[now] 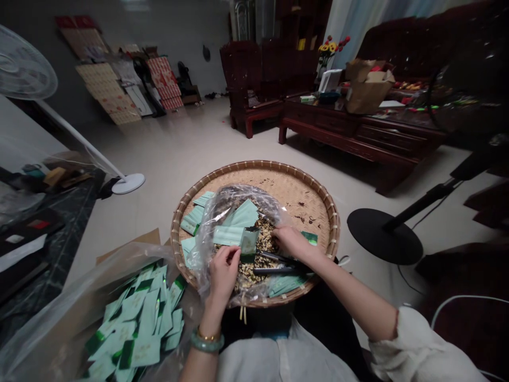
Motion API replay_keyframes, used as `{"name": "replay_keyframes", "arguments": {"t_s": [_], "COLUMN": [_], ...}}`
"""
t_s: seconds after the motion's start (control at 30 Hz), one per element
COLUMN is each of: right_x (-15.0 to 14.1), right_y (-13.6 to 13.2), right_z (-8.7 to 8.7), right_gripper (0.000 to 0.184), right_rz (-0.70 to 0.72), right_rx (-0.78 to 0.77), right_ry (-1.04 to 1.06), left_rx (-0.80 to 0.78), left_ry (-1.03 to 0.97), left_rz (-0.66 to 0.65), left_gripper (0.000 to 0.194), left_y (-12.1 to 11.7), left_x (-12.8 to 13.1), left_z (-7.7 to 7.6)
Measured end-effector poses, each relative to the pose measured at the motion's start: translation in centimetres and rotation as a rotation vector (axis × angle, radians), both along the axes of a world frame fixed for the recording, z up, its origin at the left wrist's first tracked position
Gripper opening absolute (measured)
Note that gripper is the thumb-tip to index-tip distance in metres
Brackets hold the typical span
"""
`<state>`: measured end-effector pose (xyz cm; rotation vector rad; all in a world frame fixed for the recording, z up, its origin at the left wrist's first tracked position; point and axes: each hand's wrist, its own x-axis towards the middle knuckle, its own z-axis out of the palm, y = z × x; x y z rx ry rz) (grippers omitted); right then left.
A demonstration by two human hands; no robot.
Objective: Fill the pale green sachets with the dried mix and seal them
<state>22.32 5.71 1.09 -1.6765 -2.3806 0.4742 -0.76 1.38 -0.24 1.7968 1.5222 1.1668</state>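
Observation:
A round woven bamboo tray (254,165) carries an opened clear plastic bag (210,209) filled with a loose dried mix (267,232) of pale and dark bits. My left hand (224,273) is closed, thumb and finger pinching the edge of a small green packet (248,243) that stands over the mix. At the right side of the mix, my right hand (293,244) has its fingertips drawn together; whatever they hold is hidden. Under that wrist lies a black two-armed tool (276,270). More flat green packets (243,213) rest on the mix and around the bag.
At the lower left, a large clear plastic bag (59,318) holds many green packets (147,318). A white fan (129,183) stands left, a black fan base (384,236) right. Behind are a dark wooden table (338,124) with a paper bag (368,90) and a wooden chair (244,79).

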Motion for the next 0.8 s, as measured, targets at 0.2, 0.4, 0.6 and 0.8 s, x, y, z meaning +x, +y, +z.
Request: {"name": "replay_keyframes", "arguments": {"t_s": [0.2,0.4,0.6,0.8], "right_x": [0.6,0.9,-1.6,-3.7], "right_y": [0.3,-0.6,-1.3,-0.9], "right_z": [0.7,4.8,7.5,6.2], "right_gripper": [0.018,0.019,0.023,0.017], "right_rz": [-0.065,-0.202,-0.157,-0.086], "right_rx": [-0.055,-0.275,-0.286,-0.107], "right_ry": [0.226,0.968,1.111,0.915], "left_rx": [0.000,0.022,0.074,0.114], "left_ry": [-0.039,-0.055,-0.022,0.001], "left_rz": [-0.022,-0.048,-0.042,-0.048], "left_gripper": [0.016,0.015,0.014,0.014], "left_y": [-0.1,-0.2,-0.5,-0.7], "left_x": [-0.2,-0.4,-0.2,-0.3], "left_z": [-0.1,-0.4,0.0,0.3]}}
